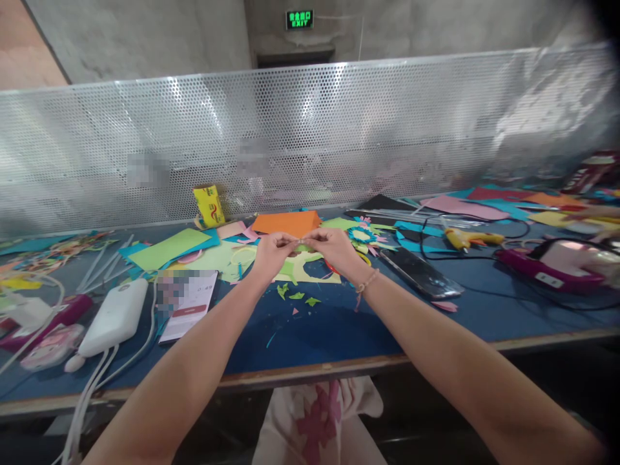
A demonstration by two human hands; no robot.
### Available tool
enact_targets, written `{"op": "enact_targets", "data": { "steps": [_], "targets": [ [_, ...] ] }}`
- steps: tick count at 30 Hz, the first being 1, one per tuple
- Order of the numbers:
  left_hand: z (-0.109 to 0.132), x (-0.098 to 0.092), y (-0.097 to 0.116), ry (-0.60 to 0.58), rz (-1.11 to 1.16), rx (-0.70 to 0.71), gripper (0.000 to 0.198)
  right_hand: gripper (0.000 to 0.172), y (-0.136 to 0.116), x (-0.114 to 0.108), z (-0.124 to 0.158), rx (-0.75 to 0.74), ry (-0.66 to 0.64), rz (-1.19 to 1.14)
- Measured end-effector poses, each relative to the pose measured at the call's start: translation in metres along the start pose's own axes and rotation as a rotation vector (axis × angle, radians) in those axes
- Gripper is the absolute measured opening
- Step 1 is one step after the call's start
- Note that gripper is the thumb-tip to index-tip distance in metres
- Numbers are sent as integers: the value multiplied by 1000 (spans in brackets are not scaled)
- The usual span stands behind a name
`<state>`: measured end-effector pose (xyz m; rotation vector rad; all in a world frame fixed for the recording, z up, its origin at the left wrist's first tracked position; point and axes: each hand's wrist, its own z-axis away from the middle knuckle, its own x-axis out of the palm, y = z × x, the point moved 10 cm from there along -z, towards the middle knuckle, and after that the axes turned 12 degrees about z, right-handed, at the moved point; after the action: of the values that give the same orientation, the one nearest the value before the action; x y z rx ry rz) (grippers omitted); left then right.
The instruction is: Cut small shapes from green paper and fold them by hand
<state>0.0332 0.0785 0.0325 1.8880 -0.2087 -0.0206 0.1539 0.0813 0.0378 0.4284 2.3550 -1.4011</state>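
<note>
My left hand and my right hand meet over the middle of the table, their fingertips pinched close together. Whatever small piece they hold between them is too small to make out. Just behind the fingers lies an orange paper sheet. Cut light green paper shows below the hands, on a pale yellow sheet. Closer to me are several small green paper leaves. Near my right wrist, a blue cut-paper ring rests among pink scraps.
On the left are a phone, a white power bank with cables and a purple power strip. To the right lie a dark phone, a yellow glue gun and another power strip. A perforated metal screen borders the back.
</note>
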Motion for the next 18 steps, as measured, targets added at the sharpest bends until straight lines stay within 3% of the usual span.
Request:
{"op": "enact_targets", "data": {
  "steps": [3,8,10,14,18],
  "targets": [
    [-4,-10,3,43,-19,24,9,18,17,-6,-6,73,26,-110],
    [-10,-52,9,269,9,117,14,21,45,-41,-12,139,210,-204],
    [-11,-58,8,293,15,139,16,21,45,-38,-12,146,174,-184],
    [-12,-44,-6,224,-60,80,17,26,32,4,-5,142,-63,-206],
    [-10,-21,-18,98,19,7,22,24,16,23,1,61,-130,-170]
  ]
}}
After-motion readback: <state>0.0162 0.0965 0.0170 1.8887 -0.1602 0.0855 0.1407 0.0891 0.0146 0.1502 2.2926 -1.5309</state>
